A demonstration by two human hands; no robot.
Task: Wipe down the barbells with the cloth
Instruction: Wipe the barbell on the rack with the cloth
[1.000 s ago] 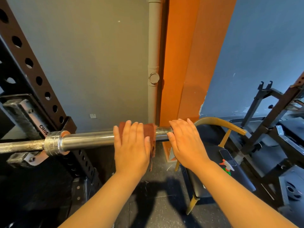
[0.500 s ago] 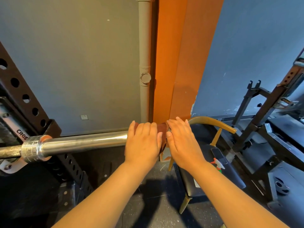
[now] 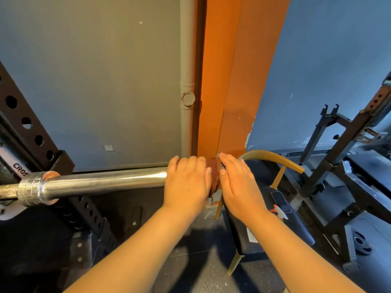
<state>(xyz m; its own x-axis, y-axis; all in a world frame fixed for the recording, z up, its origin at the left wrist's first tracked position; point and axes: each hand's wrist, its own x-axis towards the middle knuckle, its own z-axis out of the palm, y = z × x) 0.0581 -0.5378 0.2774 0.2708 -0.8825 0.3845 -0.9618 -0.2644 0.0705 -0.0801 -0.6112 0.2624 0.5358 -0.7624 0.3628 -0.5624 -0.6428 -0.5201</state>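
The barbell (image 3: 101,182) runs leftward from the left hand (image 3: 187,182), its fingers clamped around the cloth (image 3: 213,176); the right hand (image 3: 239,187) lies flat on the bar's end.

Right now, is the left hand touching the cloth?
Touching. The head view shows the left hand laid over the cloth on the barbell, with the cloth emerging from under its thumb.

Chrome barbell (image 3: 101,183) horizontal, collar at left, rust-brown cloth (image 3: 214,178) wrapped over its right end
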